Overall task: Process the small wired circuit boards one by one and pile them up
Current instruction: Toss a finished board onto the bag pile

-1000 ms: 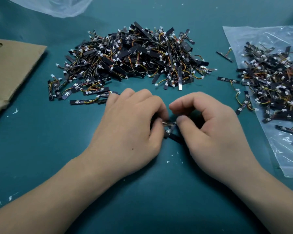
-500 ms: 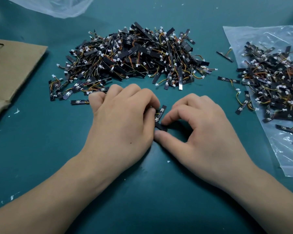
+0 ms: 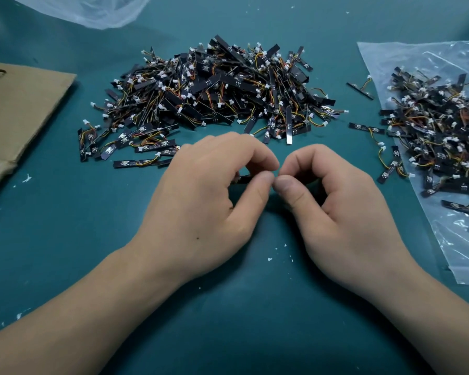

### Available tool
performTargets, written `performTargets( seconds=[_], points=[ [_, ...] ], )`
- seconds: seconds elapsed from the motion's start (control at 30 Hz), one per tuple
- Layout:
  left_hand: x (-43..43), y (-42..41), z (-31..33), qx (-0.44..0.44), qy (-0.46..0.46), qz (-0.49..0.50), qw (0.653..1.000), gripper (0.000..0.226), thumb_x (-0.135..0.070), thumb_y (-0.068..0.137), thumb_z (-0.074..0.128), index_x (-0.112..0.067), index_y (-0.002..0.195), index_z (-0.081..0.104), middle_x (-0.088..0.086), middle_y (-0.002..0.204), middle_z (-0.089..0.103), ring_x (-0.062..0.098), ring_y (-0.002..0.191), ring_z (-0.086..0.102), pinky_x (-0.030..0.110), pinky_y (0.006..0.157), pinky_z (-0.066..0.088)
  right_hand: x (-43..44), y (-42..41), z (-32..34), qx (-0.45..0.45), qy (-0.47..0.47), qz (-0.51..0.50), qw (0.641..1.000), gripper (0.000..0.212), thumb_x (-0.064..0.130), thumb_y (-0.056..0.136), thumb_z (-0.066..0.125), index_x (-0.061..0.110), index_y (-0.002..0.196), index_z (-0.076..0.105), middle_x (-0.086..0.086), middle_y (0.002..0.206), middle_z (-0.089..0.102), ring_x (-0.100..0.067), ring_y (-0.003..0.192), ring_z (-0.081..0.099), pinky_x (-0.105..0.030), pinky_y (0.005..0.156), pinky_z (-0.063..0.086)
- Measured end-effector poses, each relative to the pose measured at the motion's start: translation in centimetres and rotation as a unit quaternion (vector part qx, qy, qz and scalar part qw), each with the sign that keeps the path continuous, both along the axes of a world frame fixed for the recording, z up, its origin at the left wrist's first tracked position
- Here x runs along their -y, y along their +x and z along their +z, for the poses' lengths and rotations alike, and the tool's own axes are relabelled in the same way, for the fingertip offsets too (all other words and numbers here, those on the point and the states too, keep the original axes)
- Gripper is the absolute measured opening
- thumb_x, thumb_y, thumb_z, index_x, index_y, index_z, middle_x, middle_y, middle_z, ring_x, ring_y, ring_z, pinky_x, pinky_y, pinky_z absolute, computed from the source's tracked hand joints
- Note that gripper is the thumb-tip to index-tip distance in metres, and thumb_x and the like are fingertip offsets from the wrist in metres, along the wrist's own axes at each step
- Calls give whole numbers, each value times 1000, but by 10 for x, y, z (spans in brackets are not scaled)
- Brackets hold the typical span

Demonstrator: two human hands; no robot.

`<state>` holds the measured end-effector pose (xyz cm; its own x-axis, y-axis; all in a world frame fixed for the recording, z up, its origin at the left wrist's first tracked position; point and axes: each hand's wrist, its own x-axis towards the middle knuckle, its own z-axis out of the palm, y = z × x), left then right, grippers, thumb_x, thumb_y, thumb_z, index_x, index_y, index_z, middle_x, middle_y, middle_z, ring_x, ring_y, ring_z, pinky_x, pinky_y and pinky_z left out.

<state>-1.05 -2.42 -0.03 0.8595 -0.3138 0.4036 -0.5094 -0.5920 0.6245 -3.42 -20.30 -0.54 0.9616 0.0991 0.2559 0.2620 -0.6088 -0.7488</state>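
Observation:
My left hand point(image 3: 206, 196) and my right hand point(image 3: 333, 209) meet at the middle of the teal mat, thumbs and forefingers tip to tip. Between them they pinch one small black wired circuit board point(image 3: 243, 179), mostly hidden by the fingers; a dark sliver shows under my left forefinger. Beyond the hands lies a large pile of black boards point(image 3: 217, 96) with white plugs and orange-yellow wires. A second heap of boards point(image 3: 441, 125) rests on a clear plastic bag point(image 3: 460, 247) at the right.
A brown cardboard sheet point(image 3: 19, 112) lies at the left edge. Another clear plastic bag point(image 3: 92, 9) sits at the top left. A few stray boards point(image 3: 366, 128) lie between the pile and the right bag. White crumbs dot the mat.
Both hands have lifted slightly and drawn together fingertip to fingertip. The board that stuck out between them half a second ago is now almost hidden inside the pinch.

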Motion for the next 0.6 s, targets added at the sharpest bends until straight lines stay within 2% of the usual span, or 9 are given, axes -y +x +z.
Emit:
performTargets(
  seconds=[0.1, 0.17, 0.23, 0.37, 0.47, 0.5, 0.53, 0.6],
  points=[
    [0, 0, 1, -21, 49, 24, 998, 23, -41, 98, 52, -31, 86, 68, -14, 88, 62, 15, 86, 54, 43, 85, 40, 0, 0, 0, 2, 16, 11, 1000, 9, 24, 99, 62, 29, 92, 58, 20, 82, 62, -2, 67, 56, -8, 64, 38],
    [0, -1, 2, -50, 77, 38, 995, 40, -51, 100, 39, -32, 80, 67, -15, 93, 61, 12, 93, 52, 36, 91, 29, 1, 1, -1, 5, 22, 11, 1000, 10, 24, 99, 62, 29, 91, 58, 22, 80, 61, -2, 68, 56, -7, 64, 38],
    [0, -1, 2, -62, 87, 54, 993, 48, -55, 99, 33, -32, 76, 68, -17, 97, 61, 11, 99, 51, 34, 94, 23, 1, 1, -2, 8, 22, 8, 1000, 11, 24, 99, 62, 30, 91, 57, 23, 79, 61, -2, 69, 56, -8, 64, 38],
    [1, -1, 2, -21, 68, 73, 995, 41, -49, 100, 43, -29, 76, 70, -18, 100, 63, 13, 104, 54, 39, 93, 24, 2, 0, -2, 12, 58, -9, 998, 9, 25, 100, 61, 30, 93, 58, 13, 85, 67, -10, 74, 61, -14, 66, 43],
    [1, -1, 1, 39, 18, 38, 998, 36, -41, 102, 49, -27, 78, 72, -16, 99, 64, 12, 98, 57, 42, 91, 30, 3, 0, -1, 4, 111, -9, 994, 7, 30, 101, 59, 29, 95, 61, 4, 88, 70, -19, 78, 66, -33, 72, 54],
    [0, -1, 1, 53, 6, 26, 998, 35, -39, 102, 49, -26, 78, 72, -15, 98, 64, 12, 96, 58, 43, 89, 31, 3, -1, 0, -1, 122, -2, 993, 12, 33, 102, 56, 27, 95, 63, 2, 88, 70, -20, 78, 66, -38, 73, 55],
    [-1, 0, -1, 63, -2, 16, 998, 34, -37, 102, 50, -25, 79, 72, -14, 97, 65, 12, 94, 58, 44, 88, 33, 3, -1, 0, -7, 124, 9, 992, 20, 36, 103, 52, 24, 93, 65, 2, 85, 70, -20, 78, 66, -38, 73, 55],
    [-1, 1, -3, 69, -12, -6, 998, 33, -34, 103, 51, -22, 81, 72, -12, 95, 65, 15, 91, 61, 48, 85, 38, 3, -1, 1, -14, 118, 29, 992, 37, 38, 105, 43, 18, 82, 64, 2, 78, 67, -14, 74, 64, -27, 68, 51]
  ],
)
